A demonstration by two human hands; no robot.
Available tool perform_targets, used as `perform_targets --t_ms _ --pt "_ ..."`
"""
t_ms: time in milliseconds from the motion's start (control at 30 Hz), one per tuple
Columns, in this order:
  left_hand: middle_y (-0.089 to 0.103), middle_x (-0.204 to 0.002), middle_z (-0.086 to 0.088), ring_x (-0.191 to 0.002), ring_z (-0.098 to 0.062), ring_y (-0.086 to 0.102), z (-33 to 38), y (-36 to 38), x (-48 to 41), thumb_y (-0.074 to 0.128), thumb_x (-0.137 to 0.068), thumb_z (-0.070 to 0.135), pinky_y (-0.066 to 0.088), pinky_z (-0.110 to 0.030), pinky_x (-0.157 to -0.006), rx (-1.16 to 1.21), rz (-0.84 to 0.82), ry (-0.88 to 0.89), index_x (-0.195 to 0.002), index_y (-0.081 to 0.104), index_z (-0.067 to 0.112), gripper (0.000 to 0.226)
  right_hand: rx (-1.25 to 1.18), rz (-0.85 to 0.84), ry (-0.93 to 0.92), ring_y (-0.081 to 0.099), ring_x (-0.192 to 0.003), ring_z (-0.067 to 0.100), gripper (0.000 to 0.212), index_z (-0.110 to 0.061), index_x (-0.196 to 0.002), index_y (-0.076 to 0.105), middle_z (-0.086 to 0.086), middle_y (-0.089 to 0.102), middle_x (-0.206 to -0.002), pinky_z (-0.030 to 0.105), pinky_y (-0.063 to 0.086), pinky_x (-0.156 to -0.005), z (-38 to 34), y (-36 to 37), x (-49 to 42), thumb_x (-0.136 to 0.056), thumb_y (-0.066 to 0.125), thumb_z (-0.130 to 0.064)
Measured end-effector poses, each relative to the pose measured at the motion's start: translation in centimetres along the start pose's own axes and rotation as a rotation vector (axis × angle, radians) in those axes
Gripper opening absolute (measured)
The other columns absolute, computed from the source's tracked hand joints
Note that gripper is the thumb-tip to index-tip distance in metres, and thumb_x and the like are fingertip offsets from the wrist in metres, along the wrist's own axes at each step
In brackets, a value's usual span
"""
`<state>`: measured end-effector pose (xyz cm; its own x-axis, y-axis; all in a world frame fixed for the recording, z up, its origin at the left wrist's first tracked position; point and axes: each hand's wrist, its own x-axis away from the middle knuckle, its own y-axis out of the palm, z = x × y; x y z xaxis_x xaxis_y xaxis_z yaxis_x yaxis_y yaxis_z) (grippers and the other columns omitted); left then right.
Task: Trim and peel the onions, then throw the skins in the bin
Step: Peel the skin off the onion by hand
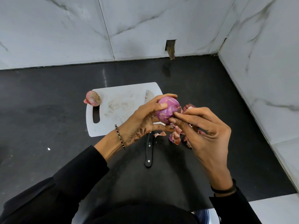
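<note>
In left hand (144,121), onion (167,110) — right hand (205,131) pinching skin (179,109)

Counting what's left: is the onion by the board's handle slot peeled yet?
Unpeeled: the onion shows dull papery skin and an untrimmed end.

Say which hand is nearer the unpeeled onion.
Left. The left hand, holding the peeled onion, is across the board from the unpeeled onion; the right hand is farther right, pinching skin.
</note>
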<state>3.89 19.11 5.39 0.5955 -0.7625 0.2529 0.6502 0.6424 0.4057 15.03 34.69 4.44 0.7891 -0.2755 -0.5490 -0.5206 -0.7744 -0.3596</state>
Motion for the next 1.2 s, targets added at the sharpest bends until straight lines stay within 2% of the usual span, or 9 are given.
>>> perform_targets --t_ms 167,267,333,467,633,800,933,1067,1200 --pt "0.053 -0.135 -0.02 -0.108 -0.029 0.063 0.0 -0.2 0.2 0.061 -0.083 0.031 0.05 -0.057 -0.095 -0.062 0.006 0.032 -0.14 0.048 0.018 0.059 -0.1 -0.029 0.118 0.069 -0.092 0.018 0.019 -0.01 -0.099 0.08 -0.001 0.072 -0.098 0.023 0.052 -0.072 -0.3 0.3 -0.4 -0.082 0.083 -0.013" --pt "0.051 -0.137 -0.019 -0.115 -0.034 0.062 -0.2 -0.3 0.1 0.052 -0.092 0.023 0.05 -0.056 -0.095 -0.106 0.009 0.045 -0.141 0.046 0.016 0.05 -0.062 -0.098 0.158 0.066 -0.091 0.012 0.011 -0.012 -0.097 0.077 -0.008 0.067 -0.097 0.014 0.046 -0.071 -0.3 0.3 -0.7 -0.087 0.079 -0.014" --pt "0.05 -0.138 -0.019 -0.117 -0.035 0.06 -0.4 -0.5 0.1 0.051 -0.094 0.023 0.051 -0.056 -0.096 -0.127 0.02 0.043 -0.141 0.046 0.016 0.049 0.019 -0.149 0.169 0.062 -0.088 0.01 0.007 -0.015 -0.096 0.072 -0.013 0.063 -0.095 0.014 0.045 -0.069 -0.1 0.5 -0.8 -0.09 0.076 -0.014" --pt "0.051 -0.138 -0.02 -0.114 -0.034 0.062 -0.8 -0.6 0.1 0.051 -0.094 0.023 0.051 -0.054 -0.095 -0.107 0.033 0.02 -0.141 0.047 0.015 0.048 0.144 -0.2 0.107 0.058 -0.084 0.011 0.006 -0.015 -0.097 0.065 -0.012 0.057 -0.096 0.024 0.048 -0.068 0.5 0.9 -0.6 -0.094 0.07 -0.012" --pt "0.054 -0.136 -0.02 -0.112 -0.033 0.064 -1.0 -0.5 0.3 0.051 -0.098 0.024 0.052 -0.053 -0.094 -0.06 0.035 0.028 -0.142 0.046 0.013 0.046 0.062 -0.103 0.106 0.062 -0.087 0.008 0.015 -0.014 -0.1 0.07 -0.012 0.063 -0.096 0.013 0.044 -0.071 0.2 0.3 -0.9 -0.088 0.079 -0.017" --pt "0.054 -0.136 -0.019 -0.113 -0.035 0.063 -1.1 -0.4 0.2 0.053 -0.096 0.024 0.05 -0.057 -0.095 -0.048 0.054 0.046 -0.14 0.048 0.012 0.046 0.112 -0.08 0.005 0.066 -0.094 0.012 0.025 -0.01 -0.112 0.077 0.0 0.071 -0.102 0.015 0.047 -0.078 0.4 -0.2 -0.9 -0.088 0.079 -0.018" --pt "0.051 -0.139 -0.02 -0.116 -0.037 0.061 -1.2 -0.2 0.0 0.059 -0.091 0.028 0.049 -0.06 -0.096 -0.051 0.103 0.077 -0.141 0.047 0.012 0.054 0.157 -0.042 -0.088 0.067 -0.093 0.015 0.023 -0.008 -0.112 0.077 0.002 0.074 -0.101 0.018 0.051 -0.083 0.6 -0.2 -0.8 -0.089 0.077 -0.015" --pt "0.055 -0.134 -0.018 -0.111 -0.037 0.064 -1.0 -0.3 0.0 0.062 -0.093 0.024 0.054 -0.053 -0.091 -0.125 0.135 0.108 -0.139 0.049 0.014 0.049 0.151 -0.093 0.025 0.066 -0.093 0.012 0.02 -0.014 -0.108 0.079 -0.006 0.074 -0.098 0.015 0.048 -0.076 0.3 -0.4 -1.1 -0.089 0.079 -0.018" --pt "0.065 -0.123 -0.014 -0.102 -0.032 0.069 -0.7 -0.5 0.2 0.061 -0.088 0.025 0.056 -0.05 -0.088 -0.222 0.139 0.109 -0.134 0.054 0.02 0.047 0.132 -0.214 0.138 0.065 -0.086 0.01 0.013 -0.019 -0.102 0.078 -0.013 0.07 -0.092 0.011 0.041 -0.068 0.4 -0.9 -1.8 -0.089 0.078 -0.022"
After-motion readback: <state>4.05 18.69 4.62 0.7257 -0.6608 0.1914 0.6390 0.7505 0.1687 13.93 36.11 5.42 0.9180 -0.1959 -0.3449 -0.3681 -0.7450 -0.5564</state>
